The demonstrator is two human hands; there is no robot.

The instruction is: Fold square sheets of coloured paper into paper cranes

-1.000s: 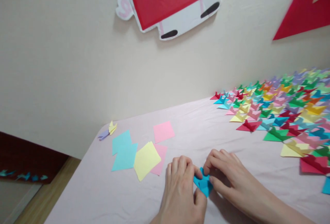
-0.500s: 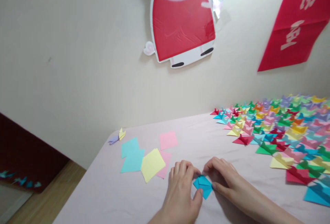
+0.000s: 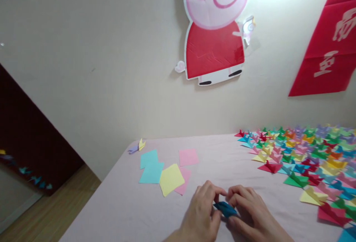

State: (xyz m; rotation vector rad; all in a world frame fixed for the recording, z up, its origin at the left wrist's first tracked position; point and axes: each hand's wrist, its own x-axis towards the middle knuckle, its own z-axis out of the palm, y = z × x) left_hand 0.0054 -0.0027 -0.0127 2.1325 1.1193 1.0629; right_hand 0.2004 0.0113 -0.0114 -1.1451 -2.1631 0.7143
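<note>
A small piece of folded blue paper (image 3: 226, 209) is tilted up between my two hands, near the front of the table. My left hand (image 3: 202, 209) pinches its left end, thumb below and index finger curled above. On the other side, my right hand (image 3: 248, 210) has its fingers bent around the right end, with the thumb at the lower edge. Part of the paper is hidden by the fingertips. Left of my hands lie flat paper squares: a yellow one (image 3: 171, 179), turquoise ones (image 3: 151, 172) and pink ones (image 3: 189, 157).
Rows of folded paper cranes (image 3: 313, 196) in many colours cover the right of the table (image 3: 111, 205). Two small folded pieces, one yellow (image 3: 141, 144) and one purple (image 3: 134, 149), sit at the far left corner. A wall (image 3: 125, 86) rises behind.
The blue paper lay flat with its folded face up; now it is tilted and looks narrower and darker. My right hand has closed in around it. The camera view has tipped up.
</note>
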